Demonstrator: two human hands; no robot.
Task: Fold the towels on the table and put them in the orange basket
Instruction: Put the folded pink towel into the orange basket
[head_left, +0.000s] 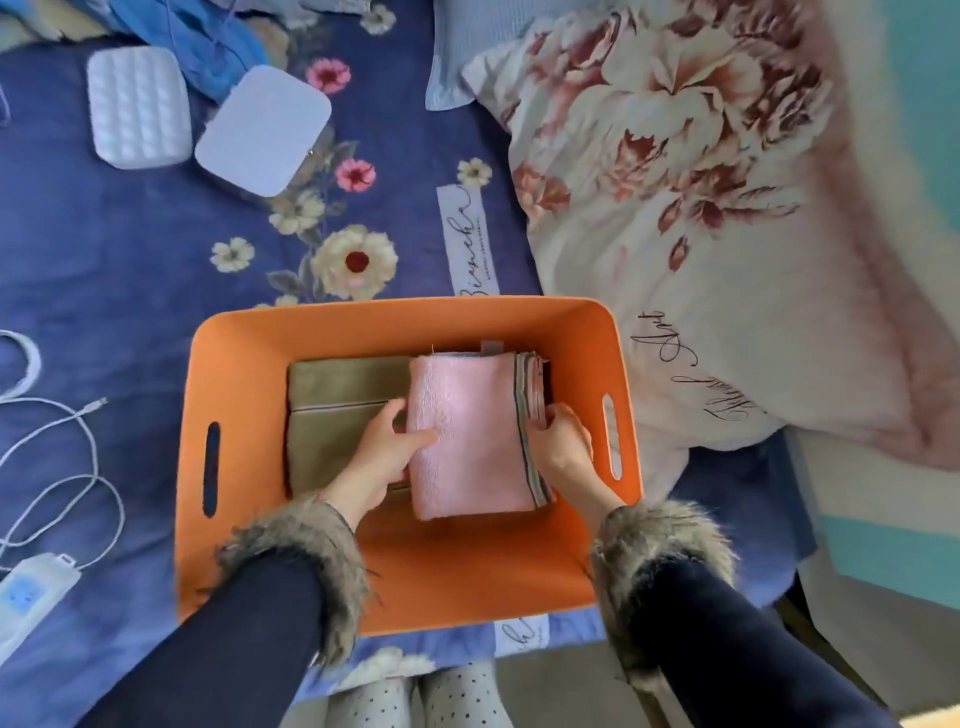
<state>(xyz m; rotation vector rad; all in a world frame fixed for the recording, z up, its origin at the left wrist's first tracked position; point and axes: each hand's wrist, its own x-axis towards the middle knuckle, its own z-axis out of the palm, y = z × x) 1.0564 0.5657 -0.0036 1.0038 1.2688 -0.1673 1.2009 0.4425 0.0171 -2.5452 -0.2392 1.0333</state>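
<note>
An orange basket (405, 319) stands on a blue floral cover. Inside it lies a folded olive-green towel (332, 410) on the left. A folded pink towel (467, 441) with a striped edge sits on the right, on top of other folded cloth. My left hand (382, 452) grips the pink towel's left edge, thumb on top. My right hand (558, 441) holds its right striped edge, fingers curled round it. Both hands are inside the basket.
A white power strip (26, 592) and cables (62, 467) lie at the left. Two white boxes (137, 104) (262, 135) sit at the far left. A floral pink blanket (701, 208) is heaped to the right of the basket.
</note>
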